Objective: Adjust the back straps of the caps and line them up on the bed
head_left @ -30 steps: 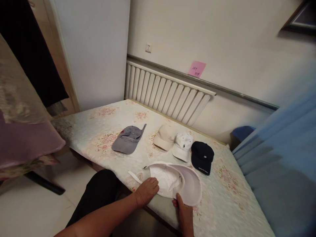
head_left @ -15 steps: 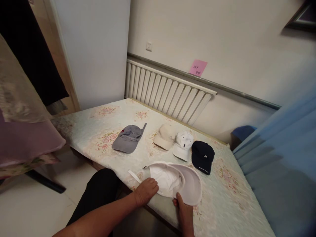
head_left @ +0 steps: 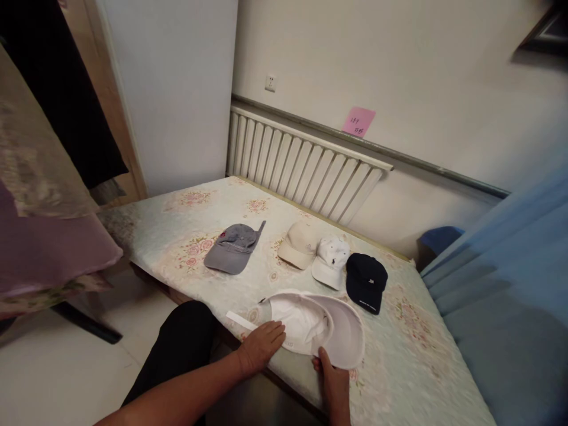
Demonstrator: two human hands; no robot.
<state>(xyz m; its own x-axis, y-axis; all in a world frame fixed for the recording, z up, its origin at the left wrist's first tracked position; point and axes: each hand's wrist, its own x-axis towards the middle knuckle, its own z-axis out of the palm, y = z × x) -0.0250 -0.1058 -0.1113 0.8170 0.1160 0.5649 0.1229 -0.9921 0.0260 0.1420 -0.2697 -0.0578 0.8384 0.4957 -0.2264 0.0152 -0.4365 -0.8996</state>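
A white baseball cap [head_left: 297, 319] is turned with its inside up, its brim [head_left: 348, 334] pointing right and a loose white strap [head_left: 241, 320] sticking out at the left. My left hand [head_left: 261, 346] is closed on the near back edge of this cap. Where the brim meets the crown, my right hand [head_left: 332, 376] pinches the rim, thumb on top. Beyond my hands lie a beige cap [head_left: 296, 244], a smaller white cap [head_left: 329, 261] with a dark emblem and a navy cap [head_left: 366, 281], side by side. Farther left a grey cap [head_left: 234, 248] rests with its strap raised.
The caps are on a bed with a flowered cover [head_left: 213, 204]. A radiator [head_left: 302, 163] runs along the wall behind, below a pink note [head_left: 358, 121]. Blue curtains [head_left: 510, 284] hang at the right, and clothes [head_left: 48, 177] hang at the left. My knee [head_left: 189, 325] is at the bed's edge.
The white strap has swung slightly outward to the left and lies straighter. My hands keep their places on the cap. The whole view has shifted slightly.
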